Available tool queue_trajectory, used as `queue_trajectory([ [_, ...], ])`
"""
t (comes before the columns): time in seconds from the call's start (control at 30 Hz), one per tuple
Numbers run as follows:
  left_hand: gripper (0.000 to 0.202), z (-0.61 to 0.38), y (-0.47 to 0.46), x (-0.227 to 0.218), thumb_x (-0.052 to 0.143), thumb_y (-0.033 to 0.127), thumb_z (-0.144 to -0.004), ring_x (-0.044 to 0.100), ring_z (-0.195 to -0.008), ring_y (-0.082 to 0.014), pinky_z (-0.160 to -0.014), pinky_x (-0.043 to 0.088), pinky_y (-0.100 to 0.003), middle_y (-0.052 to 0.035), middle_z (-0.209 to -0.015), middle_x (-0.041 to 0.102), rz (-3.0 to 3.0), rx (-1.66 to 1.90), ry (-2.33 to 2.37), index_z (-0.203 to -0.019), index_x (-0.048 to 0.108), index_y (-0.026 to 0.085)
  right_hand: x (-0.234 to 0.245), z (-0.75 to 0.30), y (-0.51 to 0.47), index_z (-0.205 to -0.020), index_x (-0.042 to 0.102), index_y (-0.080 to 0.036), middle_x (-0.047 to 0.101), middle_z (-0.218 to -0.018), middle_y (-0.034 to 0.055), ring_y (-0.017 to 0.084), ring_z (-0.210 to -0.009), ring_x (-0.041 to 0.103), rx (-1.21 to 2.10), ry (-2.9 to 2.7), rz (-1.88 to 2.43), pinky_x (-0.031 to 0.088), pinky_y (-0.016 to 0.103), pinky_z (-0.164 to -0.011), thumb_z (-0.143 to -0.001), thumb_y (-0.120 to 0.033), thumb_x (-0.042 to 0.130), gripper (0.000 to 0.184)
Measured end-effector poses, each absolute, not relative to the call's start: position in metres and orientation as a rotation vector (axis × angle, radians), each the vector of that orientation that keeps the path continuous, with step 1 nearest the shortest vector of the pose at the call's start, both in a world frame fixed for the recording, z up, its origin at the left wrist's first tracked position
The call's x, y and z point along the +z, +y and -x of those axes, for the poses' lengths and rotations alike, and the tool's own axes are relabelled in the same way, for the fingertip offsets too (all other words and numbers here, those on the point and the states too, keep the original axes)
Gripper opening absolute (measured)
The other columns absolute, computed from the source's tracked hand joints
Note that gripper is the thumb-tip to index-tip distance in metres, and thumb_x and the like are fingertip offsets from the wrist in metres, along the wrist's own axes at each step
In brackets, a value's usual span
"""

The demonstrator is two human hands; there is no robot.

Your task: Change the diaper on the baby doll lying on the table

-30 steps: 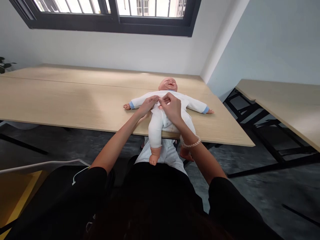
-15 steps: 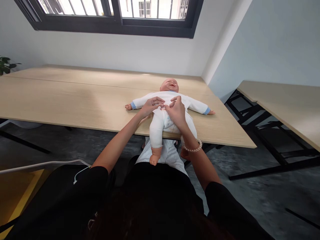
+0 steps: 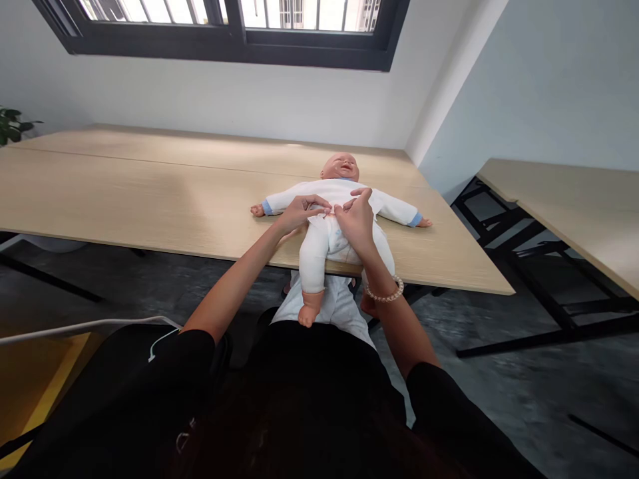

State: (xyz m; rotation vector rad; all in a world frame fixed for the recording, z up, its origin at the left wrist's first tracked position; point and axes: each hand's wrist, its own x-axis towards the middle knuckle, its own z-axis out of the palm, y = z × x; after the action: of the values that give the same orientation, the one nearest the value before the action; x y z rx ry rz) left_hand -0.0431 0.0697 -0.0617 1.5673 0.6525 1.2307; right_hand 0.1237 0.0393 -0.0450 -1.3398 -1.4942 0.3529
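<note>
A baby doll [image 3: 340, 166] lies on its back on the wooden table [image 3: 219, 219], head away from me, arms spread, legs over the near edge. It wears a white top [image 3: 344, 191] with blue cuffs and a white diaper [image 3: 335, 245] at the hips. My left hand [image 3: 305, 211] rests at the doll's waist, its fingertips pinched on the diaper's upper edge. Opposite it, my right hand [image 3: 356, 216] pinches the same edge near the middle, a beaded bracelet [image 3: 387, 297] on its wrist. Exactly what lies between the fingertips is small and partly hidden.
A second table [image 3: 569, 199] stands to the right with black folding legs. Behind the doll rise a white wall [image 3: 279, 100] and a dark-framed window [image 3: 234, 46]. At the left are a plant [image 3: 12, 126] and a white cable [image 3: 90, 326].
Both hands stay at the doll's waist. My right hand has shifted slightly right and up, its index finger more raised. The view has tilted a little.
</note>
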Motion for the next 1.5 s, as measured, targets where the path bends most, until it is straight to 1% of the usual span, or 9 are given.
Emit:
queue_trajectory([
  [0.23,0.036,0.045,0.070,-0.061,0.089,0.044,-0.069,0.065,-0.092,-0.0200,-0.091,0.048,-0.034,-0.0077,-0.096,0.074,-1.581,1.224,0.671,-0.089,0.080,0.016,-0.049,-0.121,0.037,-0.109,0.037,-0.024,0.056,-0.079,-0.0011,0.023,-0.076,0.062,0.305,-1.462,1.296,0.051,0.042,-0.084,-0.082,-0.018,0.051,0.030],
  [0.5,0.036,0.045,0.070,-0.063,0.086,0.049,-0.072,0.065,-0.096,-0.0220,-0.093,0.047,-0.036,-0.0083,-0.098,0.074,-1.655,1.224,0.704,-0.088,0.079,0.017,-0.048,-0.130,0.043,-0.103,0.039,-0.024,0.050,-0.076,-0.0032,0.022,-0.075,0.057,0.329,-1.504,1.363,0.052,0.044,-0.084,-0.069,-0.009,0.053,0.040],
  [0.73,0.052,0.036,0.063,-0.058,0.066,0.068,-0.086,0.060,-0.099,-0.0230,-0.095,0.045,-0.036,-0.0084,-0.098,0.066,-1.870,1.252,0.733,-0.085,0.079,0.017,-0.052,-0.129,0.045,-0.111,0.043,-0.022,0.055,-0.105,0.0073,0.022,-0.095,0.058,0.217,-1.564,1.315,0.053,0.041,-0.088,-0.070,-0.005,0.053,0.045],
  [0.87,0.054,0.027,0.051,-0.051,0.049,0.063,-0.098,0.059,-0.106,-0.0249,-0.101,0.044,-0.039,-0.0104,-0.109,0.064,-2.059,1.234,0.841,-0.081,0.073,0.018,-0.054,-0.129,0.047,-0.115,0.049,-0.021,0.060,-0.114,0.0116,0.026,-0.109,0.057,0.184,-1.533,1.216,0.052,0.045,-0.097,-0.075,-0.008,0.050,0.042],
  [0.97,0.045,0.017,0.036,-0.044,0.045,0.051,-0.102,0.058,-0.115,-0.0281,-0.109,0.040,-0.043,-0.0122,-0.121,0.064,-2.293,1.139,0.996,-0.089,0.073,0.018,-0.045,-0.140,0.041,-0.119,0.057,-0.019,0.064,-0.125,0.0143,0.027,-0.122,0.057,0.177,-1.553,1.144,0.047,0.050,-0.109,-0.084,-0.015,0.049,0.036],
  [1.03,0.039,0.008,0.027,-0.042,0.046,0.045,-0.103,0.060,-0.116,-0.0302,-0.112,0.039,-0.046,-0.0127,-0.117,0.068,-2.420,1.075,1.060,-0.095,0.073,0.018,-0.039,-0.152,0.035,-0.118,0.063,-0.019,0.067,-0.127,0.0142,0.028,-0.124,0.059,0.159,-1.613,1.119,0.045,0.052,-0.114,-0.092,-0.024,0.047,0.031],
  [1.13,0.033,-0.005,0.016,-0.042,0.048,0.041,-0.102,0.061,-0.120,-0.0328,-0.113,0.040,-0.048,-0.0141,-0.113,0.071,-2.502,1.042,1.164,-0.103,0.071,0.018,-0.037,-0.172,0.027,-0.118,0.070,-0.019,0.071,-0.127,0.0127,0.028,-0.129,0.060,0.123,-1.683,1.118,0.043,0.053,-0.117,-0.099,-0.035,0.042,0.037],
  [1.33,0.052,-0.010,0.008,-0.043,0.048,0.041,-0.101,0.048,-0.142,-0.0412,-0.117,0.035,-0.054,-0.0281,-0.145,0.057,-2.576,0.882,1.277,-0.137,0.058,0.004,-0.062,-0.186,0.013,-0.134,0.066,-0.009,0.062,-0.142,0.0185,0.029,-0.139,0.055,0.176,-1.890,1.241,0.041,0.050,-0.120,-0.103,-0.042,0.035,0.055],
  [1.5,0.049,-0.006,0.010,-0.043,0.047,0.034,-0.100,0.048,-0.145,-0.0339,-0.121,0.032,-0.051,-0.0210,-0.148,0.058,-2.658,0.838,1.215,-0.144,0.052,0.013,-0.070,-0.182,0.006,-0.143,0.060,-0.010,0.055,-0.150,0.0176,0.030,-0.145,0.048,0.110,-2.047,1.293,0.038,0.053,-0.122,-0.105,-0.037,0.029,0.055],
])
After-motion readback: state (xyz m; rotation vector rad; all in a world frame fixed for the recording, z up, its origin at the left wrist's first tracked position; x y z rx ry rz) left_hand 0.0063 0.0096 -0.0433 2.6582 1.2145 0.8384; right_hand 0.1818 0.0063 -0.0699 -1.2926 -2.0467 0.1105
